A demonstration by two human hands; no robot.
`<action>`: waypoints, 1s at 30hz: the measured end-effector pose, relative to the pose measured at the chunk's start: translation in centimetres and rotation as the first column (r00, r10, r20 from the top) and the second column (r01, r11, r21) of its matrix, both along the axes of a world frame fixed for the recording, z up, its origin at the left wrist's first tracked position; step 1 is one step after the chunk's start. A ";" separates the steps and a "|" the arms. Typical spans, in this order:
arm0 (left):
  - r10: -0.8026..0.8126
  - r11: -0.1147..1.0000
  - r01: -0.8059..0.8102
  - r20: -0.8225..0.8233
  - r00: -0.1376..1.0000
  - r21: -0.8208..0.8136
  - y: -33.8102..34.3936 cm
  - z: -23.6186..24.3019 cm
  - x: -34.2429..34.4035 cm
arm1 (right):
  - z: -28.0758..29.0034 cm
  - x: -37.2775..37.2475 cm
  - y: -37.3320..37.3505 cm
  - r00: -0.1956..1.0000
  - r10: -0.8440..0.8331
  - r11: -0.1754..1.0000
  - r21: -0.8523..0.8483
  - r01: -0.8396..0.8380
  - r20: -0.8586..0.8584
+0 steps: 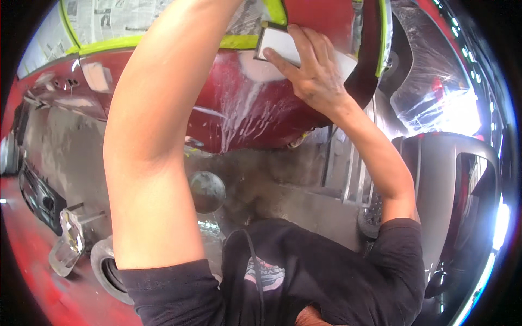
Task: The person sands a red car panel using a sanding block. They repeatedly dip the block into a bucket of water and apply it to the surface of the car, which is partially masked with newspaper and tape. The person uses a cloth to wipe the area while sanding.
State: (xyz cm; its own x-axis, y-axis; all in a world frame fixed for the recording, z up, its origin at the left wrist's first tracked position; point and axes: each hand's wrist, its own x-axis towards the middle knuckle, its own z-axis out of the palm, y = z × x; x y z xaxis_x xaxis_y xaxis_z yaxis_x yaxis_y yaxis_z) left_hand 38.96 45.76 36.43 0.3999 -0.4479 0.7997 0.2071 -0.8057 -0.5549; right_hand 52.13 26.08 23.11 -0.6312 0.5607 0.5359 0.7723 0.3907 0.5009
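My right hand (319,76) grips a flat white sanding block (281,44) with a dark edge, thumb on its near face and fingers over the far side. The block lies against a dark red car panel (217,92), beside a pale filler patch (260,71). Whitish wet streaks (239,111) run down the panel below that patch. Yellow-green masking tape (240,42) and newspaper sheets (109,24) cover the area above. My left arm (155,125) reaches up across the panel and leaves the picture at the top, so my left hand is out of sight.
A round bucket (207,191) stands on the wet floor below the panel. A tyre (103,266) and a metal bracket (68,244) lie at the left. At the right are a large grey bumper (435,179), metal rails (350,174) and clear plastic sheeting (429,70).
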 end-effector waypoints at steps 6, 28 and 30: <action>-0.025 0.999 0.025 -0.011 1.000 -0.026 -0.4 0.4 0.6 | -1.1 4.2 -3.2 0.998 -0.049 0.994 0.101 0.052 -0.029; -0.009 1.000 0.009 0.005 1.000 -0.027 -0.2 -0.4 1.4 | -1.9 4.9 -2.9 0.997 -0.050 0.987 0.152 0.058 -0.055; -0.020 0.999 0.020 0.008 1.000 -0.025 0.2 -0.4 1.8 | -1.8 2.0 -0.4 0.998 -0.036 0.996 0.079 0.040 -0.057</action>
